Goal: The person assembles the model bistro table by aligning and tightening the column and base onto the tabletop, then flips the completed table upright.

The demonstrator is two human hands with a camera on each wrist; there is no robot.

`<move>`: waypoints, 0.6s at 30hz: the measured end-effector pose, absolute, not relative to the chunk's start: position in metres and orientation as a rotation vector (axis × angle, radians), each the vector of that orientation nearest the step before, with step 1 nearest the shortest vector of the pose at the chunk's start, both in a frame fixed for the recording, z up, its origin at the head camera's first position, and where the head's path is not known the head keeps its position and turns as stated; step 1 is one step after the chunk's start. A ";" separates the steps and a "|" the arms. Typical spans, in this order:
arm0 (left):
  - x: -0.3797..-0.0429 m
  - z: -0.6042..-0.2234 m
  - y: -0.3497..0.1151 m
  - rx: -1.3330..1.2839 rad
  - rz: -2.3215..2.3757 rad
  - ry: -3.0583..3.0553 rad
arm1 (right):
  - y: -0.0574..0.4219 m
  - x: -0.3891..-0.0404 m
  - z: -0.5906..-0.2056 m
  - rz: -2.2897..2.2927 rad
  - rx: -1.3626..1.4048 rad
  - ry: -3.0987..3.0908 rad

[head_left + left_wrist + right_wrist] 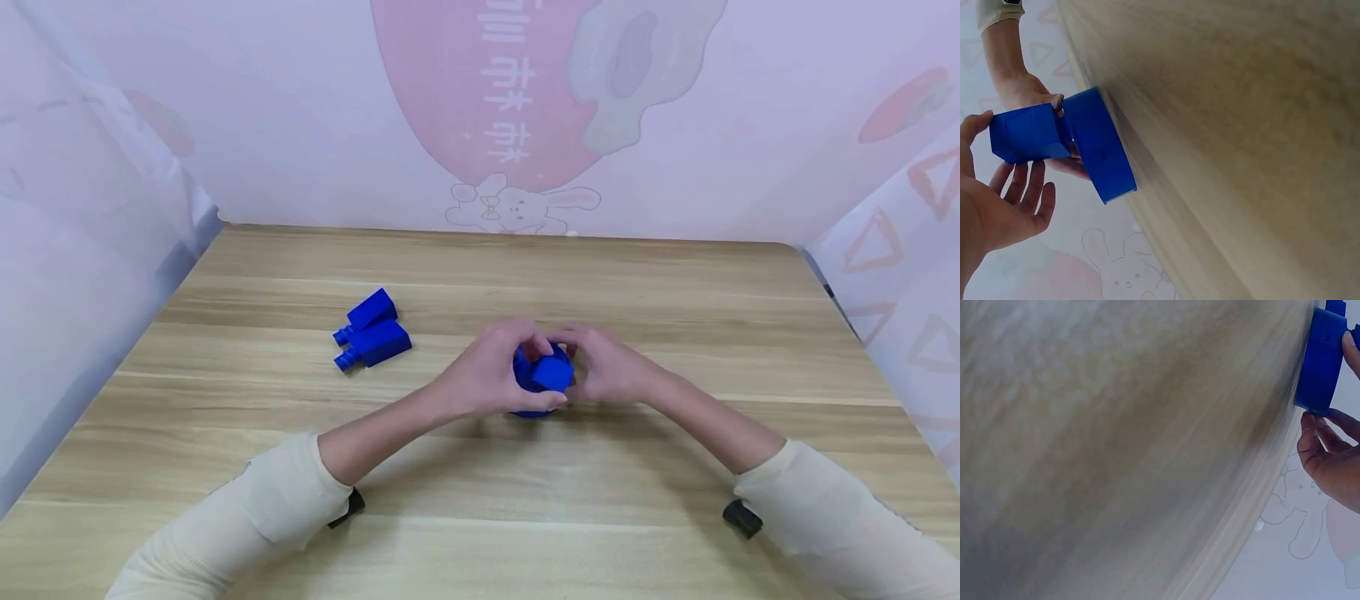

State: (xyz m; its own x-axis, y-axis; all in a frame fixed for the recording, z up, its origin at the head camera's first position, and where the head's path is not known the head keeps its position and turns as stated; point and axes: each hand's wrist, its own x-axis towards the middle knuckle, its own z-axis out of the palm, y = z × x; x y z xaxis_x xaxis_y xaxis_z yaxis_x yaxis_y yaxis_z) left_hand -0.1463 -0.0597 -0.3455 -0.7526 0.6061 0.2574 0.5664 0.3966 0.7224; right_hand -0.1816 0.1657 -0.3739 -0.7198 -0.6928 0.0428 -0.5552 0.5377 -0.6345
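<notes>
Blue base (1094, 134), tiny illegible marking (1103, 155)

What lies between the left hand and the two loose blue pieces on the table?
Only bare wood-grain tabletop lies between the left hand and the loose blue pieces, as the head view shows.

Blue pieces (553, 373); tan wood-grained table (570, 533); cream sleeves (255, 500).

Smooth plastic block (1025, 132); wood-grained tabletop (540, 525)
</notes>
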 end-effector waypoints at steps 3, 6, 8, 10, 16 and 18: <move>-0.148 -0.344 -0.062 1.159 1.275 2.528 | 0.166 -0.182 -0.374 -0.935 -1.056 2.570; -0.150 -0.341 -0.066 1.197 1.246 2.467 | 0.165 -0.181 -0.375 -0.938 -1.065 2.573; -0.151 -0.339 -0.068 1.194 1.220 2.437 | 0.165 -0.180 -0.374 -0.946 -1.070 2.570; -0.152 -0.337 -0.070 1.183 1.199 2.415 | 0.165 -0.180 -0.374 -0.950 -1.069 2.566; -0.158 -0.336 -0.077 1.241 1.194 2.344 | 0.165 -0.180 -0.373 -0.926 -1.050 2.575; -0.160 -0.336 -0.079 1.268 1.197 2.319 | 0.165 -0.181 -0.373 -0.925 -1.046 2.573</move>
